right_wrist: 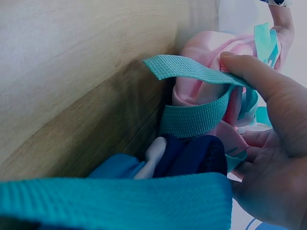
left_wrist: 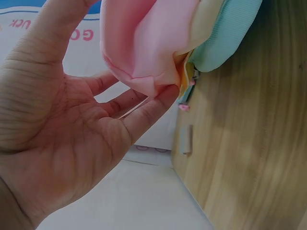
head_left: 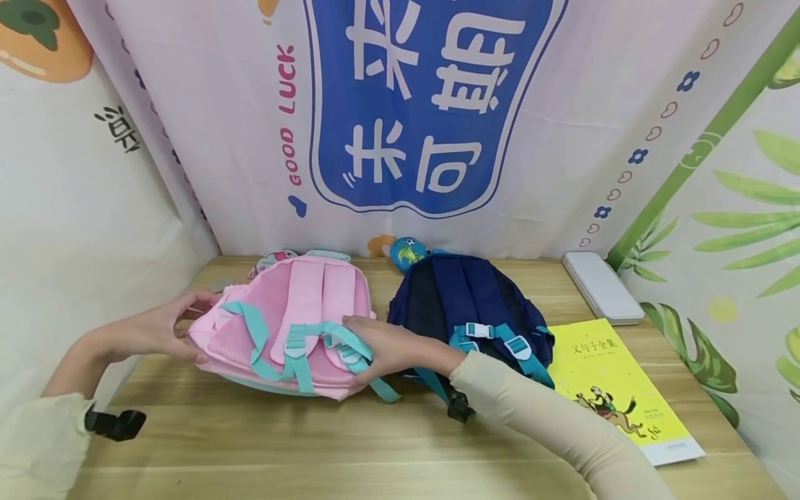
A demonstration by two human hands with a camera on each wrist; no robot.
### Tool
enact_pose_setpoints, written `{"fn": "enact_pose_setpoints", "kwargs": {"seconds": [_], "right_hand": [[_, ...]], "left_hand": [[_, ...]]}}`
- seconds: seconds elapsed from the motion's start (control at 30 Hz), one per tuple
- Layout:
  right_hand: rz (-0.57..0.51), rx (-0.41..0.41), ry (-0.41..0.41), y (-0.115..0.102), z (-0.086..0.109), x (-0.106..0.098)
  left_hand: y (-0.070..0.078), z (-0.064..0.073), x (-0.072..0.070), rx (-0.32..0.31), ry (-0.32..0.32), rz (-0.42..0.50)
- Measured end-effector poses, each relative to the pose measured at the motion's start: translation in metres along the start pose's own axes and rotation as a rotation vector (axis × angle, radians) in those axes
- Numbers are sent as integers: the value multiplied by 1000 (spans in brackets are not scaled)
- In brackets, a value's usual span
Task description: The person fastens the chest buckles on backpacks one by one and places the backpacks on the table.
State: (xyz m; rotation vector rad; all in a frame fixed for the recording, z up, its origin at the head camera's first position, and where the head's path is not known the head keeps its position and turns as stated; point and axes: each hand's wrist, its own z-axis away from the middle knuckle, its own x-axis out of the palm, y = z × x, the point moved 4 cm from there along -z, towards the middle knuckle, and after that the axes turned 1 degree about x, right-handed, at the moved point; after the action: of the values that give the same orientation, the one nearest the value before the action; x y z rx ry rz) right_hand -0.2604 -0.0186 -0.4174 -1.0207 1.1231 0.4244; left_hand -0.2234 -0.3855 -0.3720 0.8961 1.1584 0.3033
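A pink backpack [head_left: 337,278] with turquoise straps lies on the wooden table, its shoulder straps facing up. My left hand [head_left: 159,326] holds its left side between thumb and fingers; in the left wrist view the fingertips touch the pink fabric [left_wrist: 158,48]. At the bag's right lower corner, my right hand [head_left: 390,351] grips with the thumb on the near side. The right wrist view shows that thumb lying by a turquoise strap [right_wrist: 192,69], with the other fingers partly hidden behind the bag.
Just right of the pink bag lies a navy backpack [head_left: 462,285] with teal straps, under my right forearm. Farther right are a yellow book [head_left: 587,368] and a white case [head_left: 601,288]. A round blue pouch [head_left: 407,253] sits at the back, against the printed cloth wall [head_left: 250,139].
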Motion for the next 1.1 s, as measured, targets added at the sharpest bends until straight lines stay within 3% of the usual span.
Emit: {"fn": "enact_pose_setpoints", "kwargs": {"seconds": [0.27,0.43,0.73,1.1], "right_hand": [[-20,24,-21,0,2,-1],[-13,20,-23,1,2,-1],[-18,7,-16,1,4,-1],[-1,-2,-20,-1,3,-2]], "left_hand": [[-8,1,5,3,-46,51],[-14,1,6,-27,-67,72],[-21,-4,10,-133,-126,9],[-34,-14,23,-152,-147,0]]}}
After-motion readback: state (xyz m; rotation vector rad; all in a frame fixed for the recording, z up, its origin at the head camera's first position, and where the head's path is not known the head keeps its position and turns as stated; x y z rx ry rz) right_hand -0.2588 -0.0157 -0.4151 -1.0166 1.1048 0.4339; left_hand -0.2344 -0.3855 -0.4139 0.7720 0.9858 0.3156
